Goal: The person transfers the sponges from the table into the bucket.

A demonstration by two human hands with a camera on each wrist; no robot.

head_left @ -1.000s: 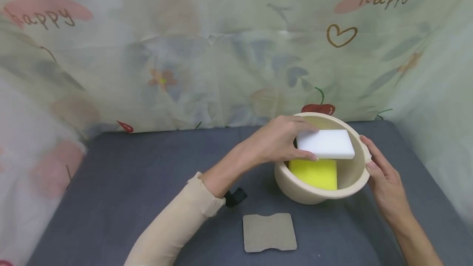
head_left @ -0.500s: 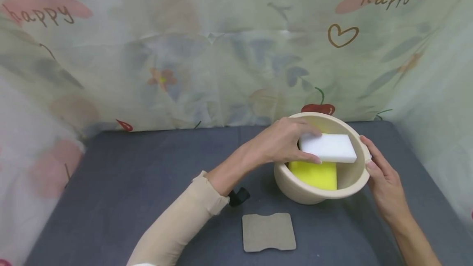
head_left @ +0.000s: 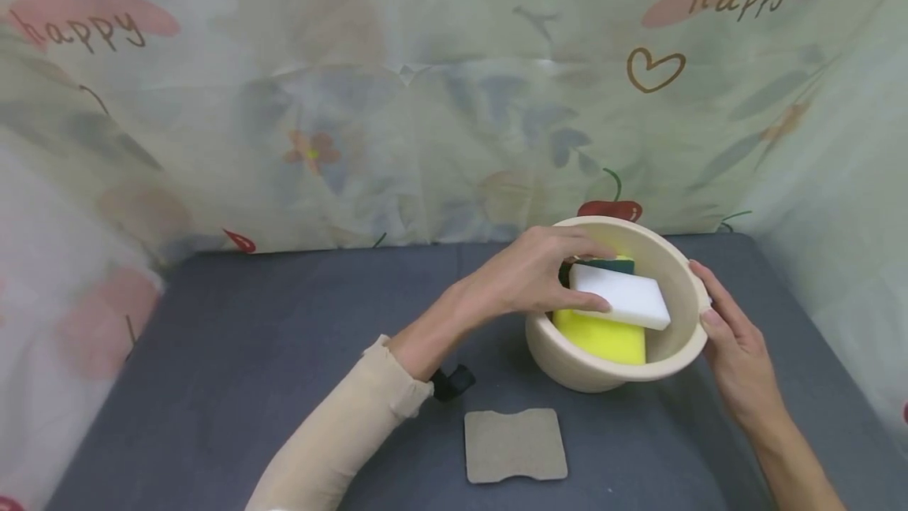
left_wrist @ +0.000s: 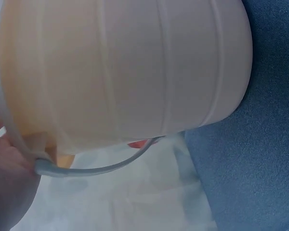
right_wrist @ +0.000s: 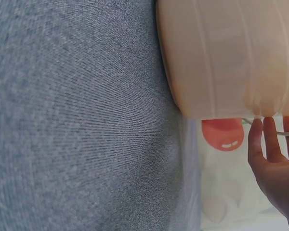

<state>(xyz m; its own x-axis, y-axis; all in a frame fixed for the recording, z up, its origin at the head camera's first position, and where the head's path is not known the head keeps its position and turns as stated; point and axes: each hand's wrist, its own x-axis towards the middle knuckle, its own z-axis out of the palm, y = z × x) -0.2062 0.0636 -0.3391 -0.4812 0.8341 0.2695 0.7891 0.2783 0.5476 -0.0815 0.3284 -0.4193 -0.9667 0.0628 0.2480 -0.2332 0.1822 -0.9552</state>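
A cream bucket [head_left: 582,373] stands on the dark table at the right. Reaching over its near-left rim, my left hand [head_left: 535,270] has its fingers and thumb spread around the left end of a white sponge [head_left: 624,298]. The thumb lies along the sponge's near side, while the fingers sit apart from it, above a green scouring pad [head_left: 617,265]. That white sponge slopes down to the right on top of a yellow sponge [head_left: 603,337]. My right hand [head_left: 741,353] grips the bucket's right rim, thumb on the edge; in the right wrist view its fingers [right_wrist: 271,139] touch the outer wall.
A grey card with notched edges [head_left: 515,445] lies on the table [head_left: 284,353] in front of the bucket. Behind the bucket hangs a printed curtain [head_left: 440,101]. The bucket's thin handle [left_wrist: 96,171] hangs at its side in the left wrist view.
The white sponge has gone lower into the bucket and now tilts down to the right. My left fingers have parted from it, exposing the green pad. The right hand keeps its hold.
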